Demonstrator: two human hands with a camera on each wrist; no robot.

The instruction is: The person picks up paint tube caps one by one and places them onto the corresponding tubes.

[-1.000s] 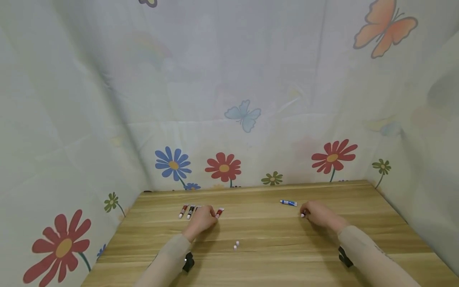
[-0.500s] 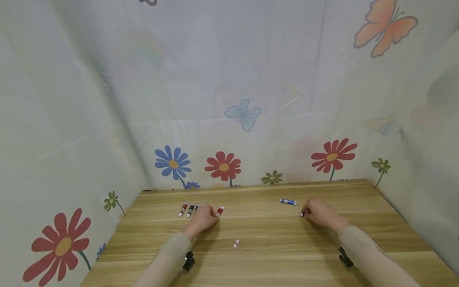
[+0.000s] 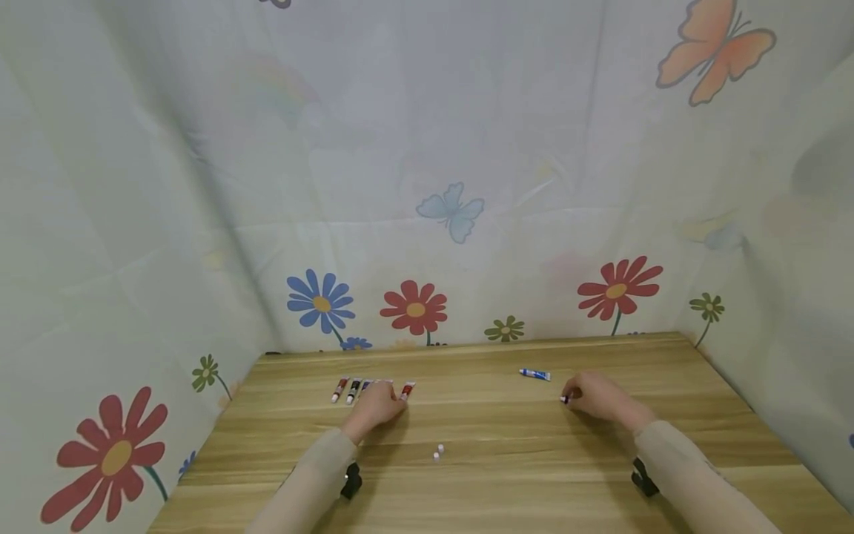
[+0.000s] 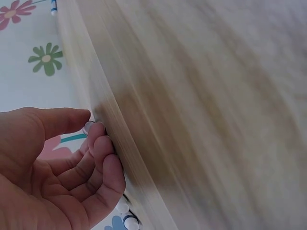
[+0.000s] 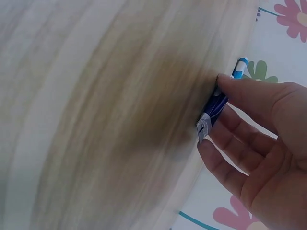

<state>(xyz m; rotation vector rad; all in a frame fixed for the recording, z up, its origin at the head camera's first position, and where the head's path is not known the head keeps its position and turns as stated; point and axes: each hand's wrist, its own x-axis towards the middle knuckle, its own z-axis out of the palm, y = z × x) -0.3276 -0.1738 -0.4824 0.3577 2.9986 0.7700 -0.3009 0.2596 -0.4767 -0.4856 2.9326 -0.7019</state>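
In the head view, my left hand (image 3: 373, 405) bends over a row of small paint tubes and pinches the red paint tube (image 3: 407, 390) at its right end. The left wrist view has that tube's white cap (image 4: 88, 127) between thumb and fingertip; the rest of it is hidden. At the right, my right hand (image 3: 597, 398) holds a dark blue-purple paint tube (image 5: 214, 108) between thumb and fingers, low over the table. Its white cap end (image 3: 564, 399) points left in the head view. A bright blue paint tube (image 3: 535, 374) lies just behind and left of this hand.
Left of my left hand lie a brownish-red tube (image 3: 340, 389), a black tube (image 3: 353, 390) and others partly covered. Two small white caps (image 3: 438, 452) rest mid-table. A flowered curtain (image 3: 460, 282) borders the wooden table (image 3: 494, 489) behind and at both sides.
Both hands stay almost in place. My left hand has shifted very slightly, and a bit more of the tubes behind it shows. The right-hand tube has tilted slightly.
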